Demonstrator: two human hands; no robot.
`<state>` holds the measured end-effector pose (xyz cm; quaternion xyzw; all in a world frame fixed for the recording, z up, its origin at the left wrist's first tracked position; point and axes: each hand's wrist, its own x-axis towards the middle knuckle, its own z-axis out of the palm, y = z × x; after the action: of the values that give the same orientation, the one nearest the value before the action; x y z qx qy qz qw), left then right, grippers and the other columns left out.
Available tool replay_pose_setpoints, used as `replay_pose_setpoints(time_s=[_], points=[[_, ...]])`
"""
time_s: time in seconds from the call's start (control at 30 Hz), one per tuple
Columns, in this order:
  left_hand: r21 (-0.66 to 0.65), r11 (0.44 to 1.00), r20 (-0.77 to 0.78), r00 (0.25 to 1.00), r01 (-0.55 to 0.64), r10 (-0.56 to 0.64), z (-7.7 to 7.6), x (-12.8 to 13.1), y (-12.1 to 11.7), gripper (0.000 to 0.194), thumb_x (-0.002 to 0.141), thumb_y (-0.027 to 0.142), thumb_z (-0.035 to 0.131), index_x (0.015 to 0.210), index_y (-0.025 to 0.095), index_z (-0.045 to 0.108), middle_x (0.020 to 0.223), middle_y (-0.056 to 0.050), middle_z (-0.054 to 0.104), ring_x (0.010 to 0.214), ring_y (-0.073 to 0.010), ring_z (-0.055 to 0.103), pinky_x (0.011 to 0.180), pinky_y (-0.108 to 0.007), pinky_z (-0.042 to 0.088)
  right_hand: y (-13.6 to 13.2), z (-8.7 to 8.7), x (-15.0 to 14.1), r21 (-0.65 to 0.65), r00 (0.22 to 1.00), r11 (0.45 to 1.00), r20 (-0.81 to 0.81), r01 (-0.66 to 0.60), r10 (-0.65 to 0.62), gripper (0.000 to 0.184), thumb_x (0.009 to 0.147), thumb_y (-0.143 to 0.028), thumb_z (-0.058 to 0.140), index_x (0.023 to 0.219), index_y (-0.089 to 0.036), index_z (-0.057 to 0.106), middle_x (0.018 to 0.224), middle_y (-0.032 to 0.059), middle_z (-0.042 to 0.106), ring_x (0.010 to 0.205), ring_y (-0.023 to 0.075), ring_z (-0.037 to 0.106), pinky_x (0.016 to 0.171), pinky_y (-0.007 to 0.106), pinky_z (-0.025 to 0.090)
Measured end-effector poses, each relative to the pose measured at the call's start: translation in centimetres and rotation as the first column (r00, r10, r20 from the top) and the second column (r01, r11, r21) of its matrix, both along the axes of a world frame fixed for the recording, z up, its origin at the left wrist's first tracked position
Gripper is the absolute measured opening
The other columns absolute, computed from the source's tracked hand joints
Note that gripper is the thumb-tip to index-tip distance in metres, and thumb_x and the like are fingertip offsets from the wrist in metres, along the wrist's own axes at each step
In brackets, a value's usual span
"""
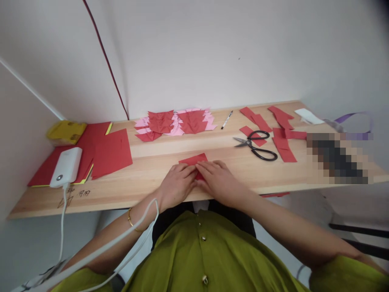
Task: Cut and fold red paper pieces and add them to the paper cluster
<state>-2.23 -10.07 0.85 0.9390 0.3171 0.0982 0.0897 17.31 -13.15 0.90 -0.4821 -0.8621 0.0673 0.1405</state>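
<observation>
A small red paper piece (194,159) lies near the front edge of the wooden desk (152,170). My left hand (177,184) and my right hand (217,180) both rest on its near part, fingertips meeting in the middle and pressing the paper flat. The fingers of both hands are bent and close together on the sheet. Only the far corner of the paper shows beyond my fingers.
Folded red and pink paper pieces (176,123) lie in a row at the back. Black scissors (255,147), red strips (281,125) and a pen (226,120) are to the right. Red sheets (106,152), a white power bank (66,167) and a yellow packet (65,132) sit left.
</observation>
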Motion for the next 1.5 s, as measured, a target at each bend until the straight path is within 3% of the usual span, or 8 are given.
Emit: replay_pose_setpoints(time_s=[0.13, 0.33, 0.5, 0.67, 0.83, 0.97, 1.13, 1.5], points=[[-0.002, 1.0, 0.012, 1.0, -0.009, 0.009, -0.3, -0.7, -0.1, 0.038, 0.09, 0.032, 0.044, 0.123, 0.019, 0.056, 0.128, -0.01, 0.057, 0.112, -0.028, 0.047, 0.094, -0.045, 0.036, -2.3, -1.8, 0.5, 0.026, 0.996, 0.999, 0.078, 0.035, -0.037, 0.069, 0.087, -0.057, 0.042, 0.141, -0.013, 0.036, 0.145, 0.0169, 0.037, 0.136, 0.033, 0.028, 0.109, 0.059, 0.01], [-0.002, 1.0, -0.005, 1.0, -0.026, 0.026, -0.3, -2.0, -0.5, 0.043, 0.089, 0.036, 0.046, 0.126, 0.018, 0.055, 0.132, -0.009, 0.054, 0.116, -0.0286, 0.044, 0.098, -0.046, 0.035, -3.7, -1.9, 2.9, 0.049, 0.98, 0.988, 0.125, 0.148, -0.153, 0.08, 0.084, -0.066, 0.039, 0.143, -0.013, 0.032, 0.146, 0.0176, 0.034, 0.137, 0.0378, 0.023, 0.106, 0.065, 0.007], [0.016, 0.999, -0.056, 0.998, -0.04, 0.041, 0.0, -2.0, -0.8, 0.048, 0.089, 0.042, 0.044, 0.127, 0.015, 0.054, 0.132, -0.01, 0.054, 0.117, -0.0281, 0.043, 0.1, -0.046, 0.034, -3.0, -1.1, 0.4, 0.037, 0.983, 0.991, 0.121, 0.132, -0.135, 0.083, 0.086, -0.068, 0.026, 0.142, -0.007, 0.032, 0.148, 0.019, 0.029, 0.139, 0.0328, 0.02, 0.11, 0.059, 0.002], [0.03, 0.996, -0.071, 0.994, -0.08, 0.082, 0.1, -2.4, -0.9, 0.046, 0.089, 0.043, 0.043, 0.127, 0.019, 0.054, 0.132, -0.009, 0.055, 0.117, -0.0266, 0.045, 0.099, -0.045, 0.034, -1.9, -1.8, -0.3, -0.033, 0.992, 0.999, 0.125, 0.004, 0.0, 0.087, 0.084, -0.072, 0.023, 0.144, -0.008, 0.028, 0.15, 0.0171, 0.027, 0.14, 0.0288, 0.019, 0.111, 0.056, 0.005], [0.043, 0.993, -0.071, 0.991, -0.112, 0.115, 0.1, -3.2, -1.2, 0.046, 0.09, 0.044, 0.042, 0.127, 0.02, 0.054, 0.134, -0.007, 0.053, 0.118, -0.0272, 0.043, 0.1, -0.046, 0.033, -2.2, -2.2, 2.3, -0.016, 0.982, 0.994, 0.161, 0.105, -0.101, 0.088, 0.083, -0.072, 0.027, 0.145, -0.009, 0.025, 0.149, 0.0181, 0.028, 0.139, 0.0313, 0.022, 0.11, 0.058, 0.006], [0.059, 0.991, -0.071, 0.989, -0.124, 0.128, 0.1, -2.8, -0.8, 0.046, 0.089, 0.045, 0.042, 0.126, 0.02, 0.056, 0.134, -0.007, 0.053, 0.117, -0.0278, 0.043, 0.099, -0.046, 0.033, -2.3, -1.3, 0.9, 0.023, 0.962, 0.974, 0.148, 0.227, -0.228, 0.087, 0.084, -0.07, 0.025, 0.144, -0.006, 0.026, 0.15, 0.0201, 0.024, 0.14, 0.0332, 0.019, 0.11, 0.058, 0.006], [0.089, 0.983, -0.112, 0.979, -0.16, 0.169, 0.3, -2.0, 0.1, 0.046, 0.088, 0.046, 0.045, 0.125, 0.021, 0.056, 0.133, -0.007, 0.054, 0.116, -0.0294, 0.044, 0.099, -0.048, 0.032, -1.4, -0.9, -1.8, -0.059, 0.993, 0.997, 0.108, 0.046, -0.039, 0.089, 0.084, -0.072, 0.023, 0.143, -0.006, 0.03, 0.15, 0.0168, 0.026, 0.141, 0.0273, 0.019, 0.113, 0.049, 0.011], [0.108, 0.977, -0.079, 0.978, -0.184, 0.193, 0.7, -2.8, 0.4, 0.043, 0.087, 0.049, 0.046, 0.116, 0.021, 0.06, 0.127, -0.008, 0.058, 0.115, -0.0271, 0.045, 0.101, -0.046, 0.029, -2.9, -0.7, 3.7, -0.023, 0.958, 0.971, 0.172, 0.237, -0.229, 0.071, 0.088, -0.061, 0.034, 0.141, -0.013, 0.035, 0.15, 0.0149, 0.027, 0.137, 0.0314, 0.027, 0.108, 0.059, 0.013]])
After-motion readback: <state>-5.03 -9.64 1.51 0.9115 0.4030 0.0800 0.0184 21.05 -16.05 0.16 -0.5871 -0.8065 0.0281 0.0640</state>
